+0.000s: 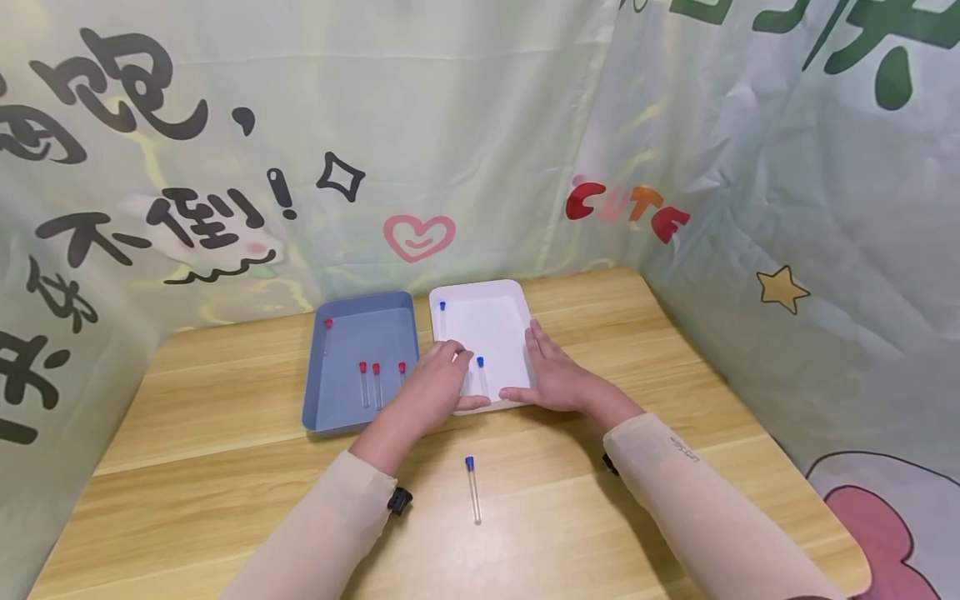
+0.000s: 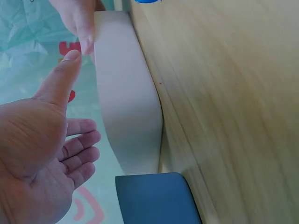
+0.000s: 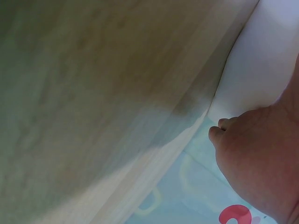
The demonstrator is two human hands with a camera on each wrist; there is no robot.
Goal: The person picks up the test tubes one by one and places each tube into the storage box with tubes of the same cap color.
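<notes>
A white tray (image 1: 491, 321) lies at the back of the table. Inside it are one blue-capped tube (image 1: 481, 363) near the front and another blue-capped tube (image 1: 442, 307) at the far left corner. My left hand (image 1: 442, 375) is over the tray's front left part, thumb stretched toward the front rim and fingers loosely bent; its palm (image 2: 35, 154) shows nothing held in the left wrist view. At the front right corner, my right hand (image 1: 558, 375) rests against the tray, straight fingers along the right side and thumb on the front rim.
Left of the white tray stands a blue-grey tray (image 1: 322, 392) holding several red-capped tubes (image 1: 363, 383), partly behind my left hand. One blue-capped tube (image 1: 473, 492) lies on the wooden table (image 1: 225, 467) between my forearms. A printed cloth (image 1: 480, 125) hangs behind the table.
</notes>
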